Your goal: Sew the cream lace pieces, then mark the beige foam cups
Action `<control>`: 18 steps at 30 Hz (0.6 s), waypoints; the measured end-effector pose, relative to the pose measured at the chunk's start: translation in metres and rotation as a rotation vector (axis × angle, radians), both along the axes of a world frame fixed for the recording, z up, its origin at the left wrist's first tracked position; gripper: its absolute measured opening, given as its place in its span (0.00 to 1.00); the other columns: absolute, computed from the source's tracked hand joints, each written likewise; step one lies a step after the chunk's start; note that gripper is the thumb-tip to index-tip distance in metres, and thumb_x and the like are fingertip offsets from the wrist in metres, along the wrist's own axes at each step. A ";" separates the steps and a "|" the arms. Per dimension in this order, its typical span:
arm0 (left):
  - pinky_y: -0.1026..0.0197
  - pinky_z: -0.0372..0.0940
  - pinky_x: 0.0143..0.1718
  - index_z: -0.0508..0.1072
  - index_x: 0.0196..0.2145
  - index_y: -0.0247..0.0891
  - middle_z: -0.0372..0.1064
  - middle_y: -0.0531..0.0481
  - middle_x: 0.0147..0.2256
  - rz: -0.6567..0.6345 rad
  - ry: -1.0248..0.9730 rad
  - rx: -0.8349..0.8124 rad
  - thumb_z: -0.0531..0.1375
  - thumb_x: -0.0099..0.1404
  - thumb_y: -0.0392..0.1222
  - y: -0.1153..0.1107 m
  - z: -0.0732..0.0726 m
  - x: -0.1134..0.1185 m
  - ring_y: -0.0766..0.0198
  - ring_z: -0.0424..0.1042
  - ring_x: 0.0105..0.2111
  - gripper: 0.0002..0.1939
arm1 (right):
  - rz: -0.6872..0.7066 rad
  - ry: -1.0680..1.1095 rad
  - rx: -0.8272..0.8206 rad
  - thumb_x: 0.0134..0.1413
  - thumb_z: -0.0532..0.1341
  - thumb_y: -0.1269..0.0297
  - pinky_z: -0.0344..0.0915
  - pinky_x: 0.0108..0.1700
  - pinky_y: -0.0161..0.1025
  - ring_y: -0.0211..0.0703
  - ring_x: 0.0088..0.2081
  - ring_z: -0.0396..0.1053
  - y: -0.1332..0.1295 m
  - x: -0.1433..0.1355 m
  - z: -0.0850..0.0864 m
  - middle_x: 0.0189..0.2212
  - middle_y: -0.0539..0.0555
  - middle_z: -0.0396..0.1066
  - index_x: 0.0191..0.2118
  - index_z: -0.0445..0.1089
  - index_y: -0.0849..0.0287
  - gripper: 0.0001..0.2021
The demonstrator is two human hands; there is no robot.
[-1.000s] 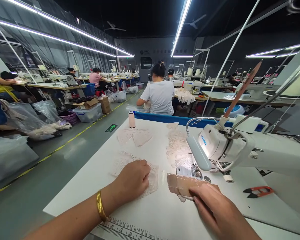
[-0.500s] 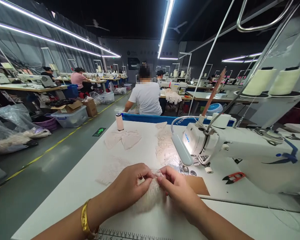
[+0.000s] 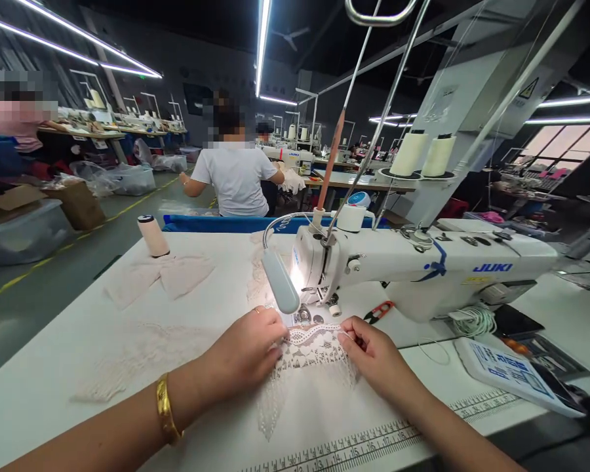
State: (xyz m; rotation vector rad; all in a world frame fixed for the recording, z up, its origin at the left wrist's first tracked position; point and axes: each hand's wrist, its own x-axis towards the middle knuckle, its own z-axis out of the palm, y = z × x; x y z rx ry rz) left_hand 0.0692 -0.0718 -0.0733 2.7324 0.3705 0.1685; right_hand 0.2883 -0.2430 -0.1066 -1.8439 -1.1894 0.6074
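A strip of white lace [image 3: 314, 347] is stretched between my two hands, just in front of the needle area of the white sewing machine [image 3: 373, 259]. My left hand [image 3: 255, 347] pinches its left end, and part of the lace hangs down below that hand. At the right end, my right hand [image 3: 371, 344] grips the top edge between thumb and fingers. More lace [image 3: 258, 275] lies behind the machine's grey lamp [image 3: 280, 278]. Pale fabric pieces [image 3: 184, 272] and another lace piece [image 3: 137, 357] rest on the left of the white table [image 3: 44, 354].
A pink thread spool [image 3: 153, 236] stands at the table's back left. Red snips [image 3: 379, 312] lie beside the machine. A ruler scale [image 3: 364, 449] runs along the front edge, with a white box [image 3: 511, 377] at right. A person in a white shirt [image 3: 233, 177] sits ahead.
The view has turned right. My hands have moved apart and closer to the machine, and the bunched lace between them is now spread out flat.
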 end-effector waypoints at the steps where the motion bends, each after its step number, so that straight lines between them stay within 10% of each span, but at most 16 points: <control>1: 0.52 0.64 0.40 0.76 0.40 0.40 0.72 0.44 0.41 -0.025 0.023 0.000 0.57 0.65 0.33 -0.004 0.000 0.005 0.52 0.70 0.41 0.09 | -0.013 -0.003 -0.002 0.68 0.56 0.53 0.54 0.29 0.36 0.38 0.26 0.53 0.000 0.004 0.000 0.25 0.43 0.54 0.34 0.65 0.53 0.12; 14: 0.56 0.61 0.35 0.73 0.34 0.40 0.70 0.46 0.37 0.026 -0.061 -0.074 0.55 0.66 0.38 -0.011 0.001 0.019 0.56 0.69 0.36 0.07 | -0.099 -0.100 -0.012 0.66 0.56 0.51 0.53 0.28 0.37 0.40 0.25 0.54 0.009 0.015 0.005 0.23 0.44 0.55 0.37 0.69 0.53 0.12; 18: 0.57 0.63 0.33 0.71 0.31 0.41 0.71 0.49 0.30 0.183 -0.022 -0.394 0.49 0.74 0.54 -0.006 0.004 0.016 0.57 0.70 0.31 0.21 | -0.017 -0.206 0.058 0.69 0.55 0.56 0.55 0.30 0.37 0.42 0.27 0.59 0.006 -0.010 0.015 0.24 0.46 0.61 0.37 0.71 0.54 0.12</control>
